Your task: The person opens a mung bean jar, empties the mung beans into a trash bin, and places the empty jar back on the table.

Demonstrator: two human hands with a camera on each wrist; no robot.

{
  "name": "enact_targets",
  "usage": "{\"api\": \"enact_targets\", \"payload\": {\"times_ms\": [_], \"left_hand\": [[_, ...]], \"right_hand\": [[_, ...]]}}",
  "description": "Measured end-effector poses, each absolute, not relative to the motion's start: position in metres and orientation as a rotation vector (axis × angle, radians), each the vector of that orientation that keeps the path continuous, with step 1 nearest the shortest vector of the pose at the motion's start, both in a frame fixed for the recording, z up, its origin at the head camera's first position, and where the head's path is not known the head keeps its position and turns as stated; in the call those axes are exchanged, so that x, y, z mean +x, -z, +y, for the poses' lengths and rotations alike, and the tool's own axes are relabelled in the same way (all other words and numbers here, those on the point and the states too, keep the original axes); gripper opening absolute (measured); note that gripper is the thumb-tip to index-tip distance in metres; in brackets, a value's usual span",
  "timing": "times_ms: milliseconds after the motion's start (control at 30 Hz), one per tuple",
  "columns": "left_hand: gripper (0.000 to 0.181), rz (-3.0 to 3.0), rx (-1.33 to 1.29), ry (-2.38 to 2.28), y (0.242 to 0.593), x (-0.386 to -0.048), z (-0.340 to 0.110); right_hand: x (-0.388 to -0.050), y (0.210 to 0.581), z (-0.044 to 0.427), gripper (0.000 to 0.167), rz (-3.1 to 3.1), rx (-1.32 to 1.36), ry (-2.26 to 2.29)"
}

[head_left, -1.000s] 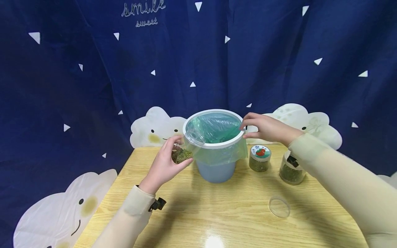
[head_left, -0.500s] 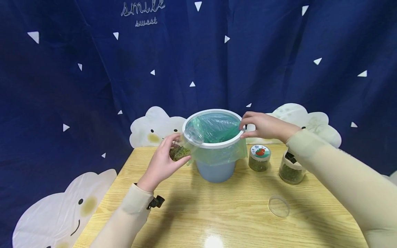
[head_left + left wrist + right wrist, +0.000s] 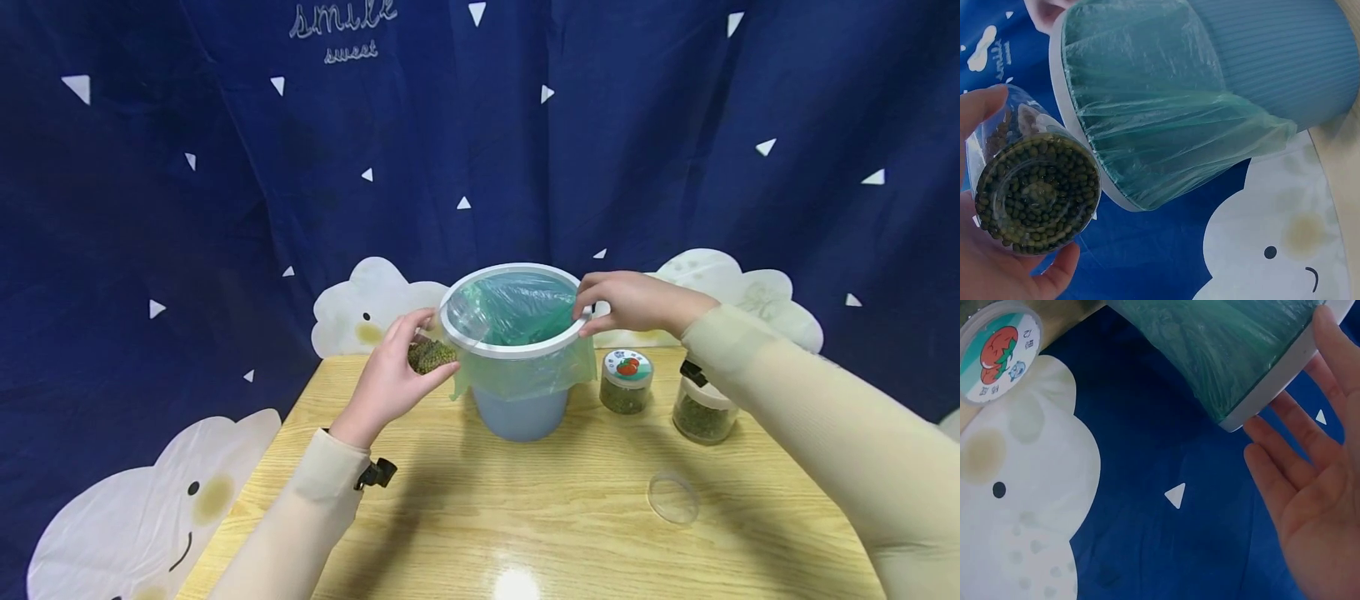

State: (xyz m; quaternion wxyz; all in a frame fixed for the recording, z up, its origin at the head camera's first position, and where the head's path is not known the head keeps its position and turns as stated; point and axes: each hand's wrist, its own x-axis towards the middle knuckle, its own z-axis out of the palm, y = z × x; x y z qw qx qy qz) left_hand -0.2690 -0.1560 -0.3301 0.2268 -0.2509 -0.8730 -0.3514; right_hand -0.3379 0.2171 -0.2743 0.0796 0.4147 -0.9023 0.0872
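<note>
The clear jar of mung beans [image 3: 1036, 187] sits tipped slightly further than half a second ago, its mouth angled more to your right. On the wooden table [image 3: 555, 517] the blue waste bin [image 3: 520, 414] stands upright, its green plastic liner [image 3: 521, 307] hanging outside below the white rim [image 3: 517, 351]. Your right hand [image 3: 633, 300] pinches that rim's right side; your left hand [image 3: 390, 375] grasps the jar, raised beside the rim's left. The tomato-labelled jar [image 3: 626, 390] and second lidded jar [image 3: 703, 419] stand right of the bin; the clear round lid [image 3: 672, 498] lies nearer you. The beans [image 3: 432, 357] sit at the jar's base, so I judge the change small.
</note>
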Motion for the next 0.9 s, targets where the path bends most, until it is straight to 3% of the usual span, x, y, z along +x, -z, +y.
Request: {"api": "enact_targets", "payload": {"times_ms": [900], "left_hand": [[0.074, -2.439, -0.831, 0.753, 0.302, -0.29, -0.158]], "right_hand": [[-0.336, 0.266, 0.209, 0.021, -2.773, 1.213, -0.194]]}}
